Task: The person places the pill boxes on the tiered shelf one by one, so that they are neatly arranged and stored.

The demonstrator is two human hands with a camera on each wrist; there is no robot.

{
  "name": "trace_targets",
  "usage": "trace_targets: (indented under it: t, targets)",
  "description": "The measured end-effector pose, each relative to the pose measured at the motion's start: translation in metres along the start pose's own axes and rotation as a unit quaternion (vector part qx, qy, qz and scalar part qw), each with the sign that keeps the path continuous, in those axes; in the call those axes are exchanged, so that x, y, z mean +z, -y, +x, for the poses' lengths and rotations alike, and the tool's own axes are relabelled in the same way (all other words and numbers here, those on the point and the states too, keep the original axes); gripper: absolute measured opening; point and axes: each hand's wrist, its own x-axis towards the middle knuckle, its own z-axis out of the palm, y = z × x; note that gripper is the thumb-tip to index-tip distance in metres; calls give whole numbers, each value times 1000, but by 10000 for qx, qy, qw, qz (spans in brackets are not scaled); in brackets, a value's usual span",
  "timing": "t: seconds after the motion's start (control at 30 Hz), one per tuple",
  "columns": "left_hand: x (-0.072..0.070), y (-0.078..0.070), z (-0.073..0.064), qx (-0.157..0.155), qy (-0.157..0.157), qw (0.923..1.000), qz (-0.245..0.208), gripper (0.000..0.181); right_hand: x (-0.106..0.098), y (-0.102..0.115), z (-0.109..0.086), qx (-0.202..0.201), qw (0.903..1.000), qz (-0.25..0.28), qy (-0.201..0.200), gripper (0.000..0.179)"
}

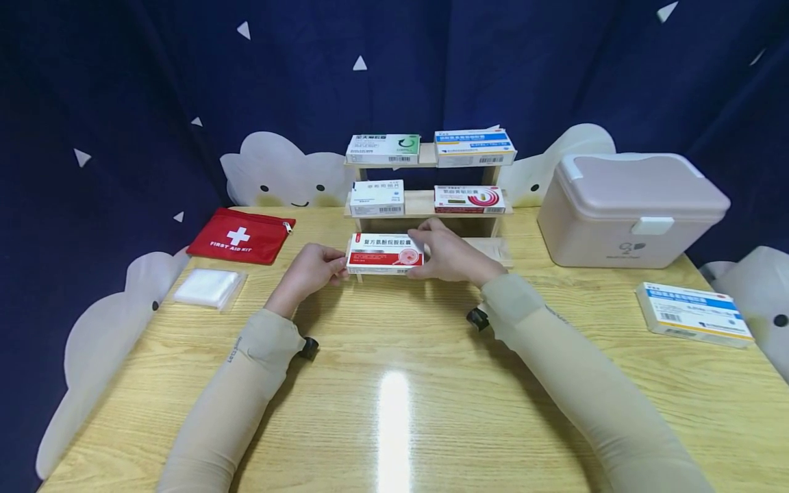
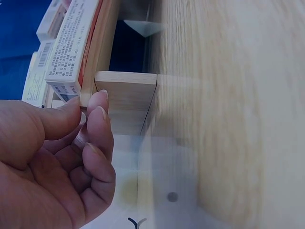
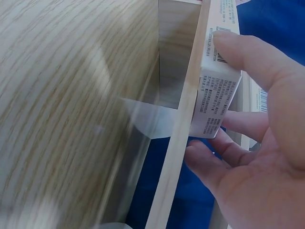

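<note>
A red-and-white medicine box (image 1: 377, 259) lies on the left of the lowest tier of a small wooden shelf (image 1: 496, 248). My right hand (image 1: 453, 255) grips its right end; in the right wrist view the thumb lies on the printed side of the box (image 3: 214, 102) and other fingers are behind it. At the left end, my left hand (image 1: 311, 270) pinches the edge of the shelf board (image 2: 101, 47). Its thumb is by the box's lower corner and its curled fingers are against the board's underside.
Higher tiers hold a green-and-white box (image 1: 382, 147), a blue-and-white box (image 1: 473, 145), a white box (image 1: 377, 197) and a dark-red-and-white box (image 1: 468, 198). Left are a red first aid pouch (image 1: 240, 236) and clear plastic bags (image 1: 208, 287); right, a pink case (image 1: 622, 226) and another blue-and-white box (image 1: 693, 313).
</note>
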Motion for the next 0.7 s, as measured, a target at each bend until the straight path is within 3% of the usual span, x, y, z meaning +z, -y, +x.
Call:
trace_targets:
  t: [0.7]
  targets:
    - [0,2,1,-52,59,9999,-88,26,2,-4,2,30,9994,330,-121,90]
